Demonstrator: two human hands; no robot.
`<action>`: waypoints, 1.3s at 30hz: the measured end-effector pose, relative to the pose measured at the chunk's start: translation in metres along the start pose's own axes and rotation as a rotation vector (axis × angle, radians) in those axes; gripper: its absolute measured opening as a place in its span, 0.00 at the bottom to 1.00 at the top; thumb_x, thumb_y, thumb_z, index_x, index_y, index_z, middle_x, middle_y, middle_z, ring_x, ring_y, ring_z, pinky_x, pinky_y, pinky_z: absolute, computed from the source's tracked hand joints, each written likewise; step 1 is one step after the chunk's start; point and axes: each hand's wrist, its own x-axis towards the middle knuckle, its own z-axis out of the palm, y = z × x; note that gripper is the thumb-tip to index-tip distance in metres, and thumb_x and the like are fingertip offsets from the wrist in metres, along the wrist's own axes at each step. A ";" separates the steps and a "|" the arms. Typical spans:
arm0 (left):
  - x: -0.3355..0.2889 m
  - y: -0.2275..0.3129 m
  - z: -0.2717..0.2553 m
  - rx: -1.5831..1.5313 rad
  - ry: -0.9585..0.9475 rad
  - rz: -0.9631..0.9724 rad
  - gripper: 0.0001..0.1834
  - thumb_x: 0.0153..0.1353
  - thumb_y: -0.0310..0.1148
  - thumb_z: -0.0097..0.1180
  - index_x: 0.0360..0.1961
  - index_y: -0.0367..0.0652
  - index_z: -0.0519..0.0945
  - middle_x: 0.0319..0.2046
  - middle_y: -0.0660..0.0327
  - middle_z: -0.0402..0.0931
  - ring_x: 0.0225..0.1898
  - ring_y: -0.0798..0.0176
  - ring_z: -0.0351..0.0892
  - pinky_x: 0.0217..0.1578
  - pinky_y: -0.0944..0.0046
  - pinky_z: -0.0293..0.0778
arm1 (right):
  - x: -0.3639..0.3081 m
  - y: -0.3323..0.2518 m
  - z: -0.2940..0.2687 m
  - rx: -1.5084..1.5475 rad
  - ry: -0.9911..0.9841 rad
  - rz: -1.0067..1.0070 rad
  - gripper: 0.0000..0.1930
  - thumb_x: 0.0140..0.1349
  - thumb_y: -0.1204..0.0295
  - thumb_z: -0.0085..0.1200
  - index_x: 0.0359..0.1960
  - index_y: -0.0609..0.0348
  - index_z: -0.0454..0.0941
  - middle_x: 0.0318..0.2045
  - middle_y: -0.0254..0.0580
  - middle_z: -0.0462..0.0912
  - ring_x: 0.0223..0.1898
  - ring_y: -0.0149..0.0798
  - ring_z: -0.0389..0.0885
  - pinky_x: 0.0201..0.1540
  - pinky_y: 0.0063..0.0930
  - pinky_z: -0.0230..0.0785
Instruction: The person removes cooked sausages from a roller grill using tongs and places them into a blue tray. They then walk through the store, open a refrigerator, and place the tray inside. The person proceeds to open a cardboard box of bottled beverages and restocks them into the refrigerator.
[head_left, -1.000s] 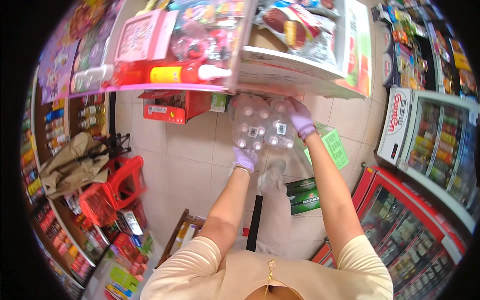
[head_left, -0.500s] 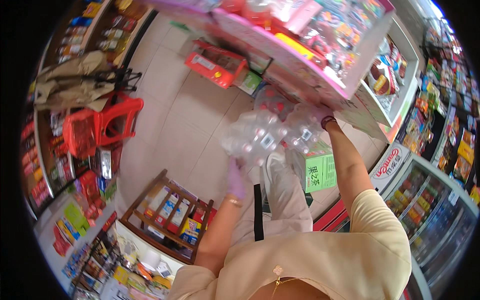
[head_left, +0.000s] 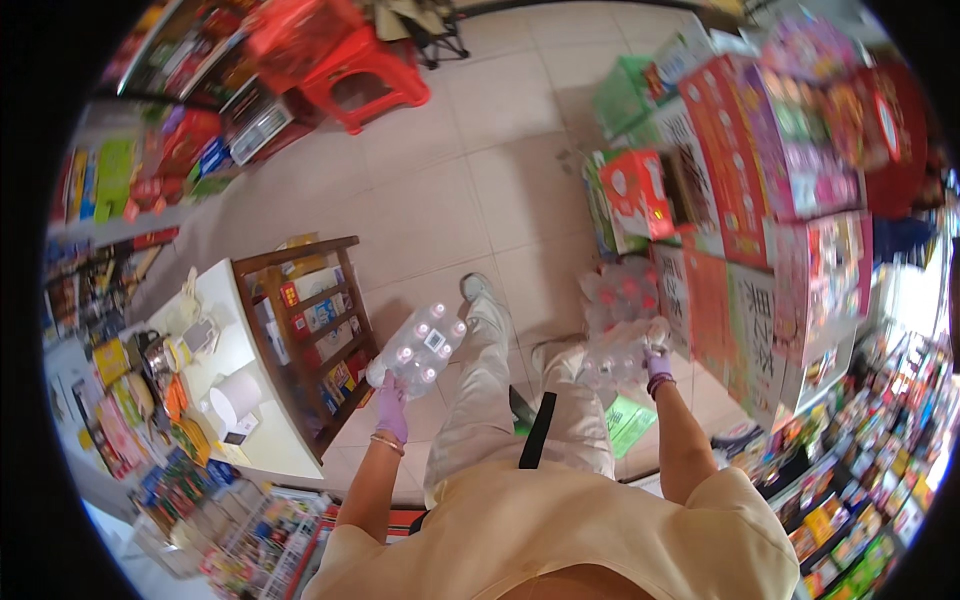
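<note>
My left hand (head_left: 391,410), in a lilac glove, is closed on the near end of a shrink-wrapped pack of clear bottles (head_left: 420,345) with pale pink caps. That pack hangs beside my left leg, close to the wooden rack. At the right, my gloved right hand (head_left: 657,368) is closed on the side of a second pack of clear bottles (head_left: 615,358), held next to my right leg. Just beyond it, another wrapped pack (head_left: 620,288) with red caps stands by the stacked boxes. Wrap and bottles partly hide the fingertips of both hands.
A slatted wooden rack (head_left: 325,330) and white counter (head_left: 275,425) stand close at my left. Stacked cartons (head_left: 735,165) line the right, with a red box (head_left: 637,190) and a green crate (head_left: 622,97). Red stools (head_left: 365,78) stand far left. A green carton (head_left: 627,425) lies near my right foot.
My body has turned left, swinging the cartons to the right side and the stools to the far left. My hands have spread apart, and the two packs, close together before, are now separated.
</note>
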 end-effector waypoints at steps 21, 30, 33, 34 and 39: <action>-0.005 0.280 -0.115 -0.791 0.001 0.190 0.12 0.63 0.48 0.54 0.33 0.53 0.77 0.25 0.75 0.67 0.27 0.78 0.61 0.31 0.74 0.59 | -0.190 -0.782 0.270 -0.949 -0.600 -1.115 0.22 0.69 0.58 0.37 0.60 0.53 0.68 0.51 0.39 0.73 0.47 0.40 0.69 0.50 0.40 0.63; 0.055 0.445 -0.126 -1.131 0.187 0.051 0.15 0.65 0.51 0.52 0.32 0.52 0.75 0.25 0.73 0.68 0.27 0.75 0.60 0.32 0.73 0.57 | -0.404 -1.022 0.538 -1.100 -0.775 -2.323 0.22 0.70 0.65 0.34 0.64 0.54 0.63 0.61 0.42 0.69 0.63 0.44 0.66 0.65 0.45 0.59; 0.079 0.489 -0.145 -1.327 0.255 0.004 0.13 0.64 0.48 0.54 0.33 0.51 0.74 0.26 0.70 0.69 0.28 0.73 0.64 0.31 0.73 0.61 | -0.447 -1.063 0.629 -1.166 -0.847 -2.562 0.23 0.69 0.67 0.35 0.66 0.54 0.61 0.63 0.40 0.67 0.65 0.44 0.63 0.67 0.43 0.56; 0.092 0.503 -0.157 -1.403 0.275 0.002 0.12 0.64 0.46 0.54 0.34 0.51 0.74 0.26 0.69 0.70 0.28 0.73 0.67 0.30 0.73 0.63 | -0.461 -1.068 0.656 -1.187 -0.855 -2.645 0.24 0.68 0.67 0.36 0.66 0.54 0.61 0.64 0.40 0.66 0.66 0.44 0.62 0.67 0.42 0.55; 0.179 0.529 -0.200 -1.579 0.310 0.142 0.12 0.65 0.47 0.52 0.37 0.51 0.74 0.32 0.71 0.71 0.35 0.72 0.68 0.38 0.71 0.62 | -0.533 -1.077 0.824 -1.327 -0.840 -2.996 0.26 0.67 0.70 0.37 0.68 0.54 0.58 0.67 0.37 0.63 0.69 0.44 0.57 0.70 0.37 0.51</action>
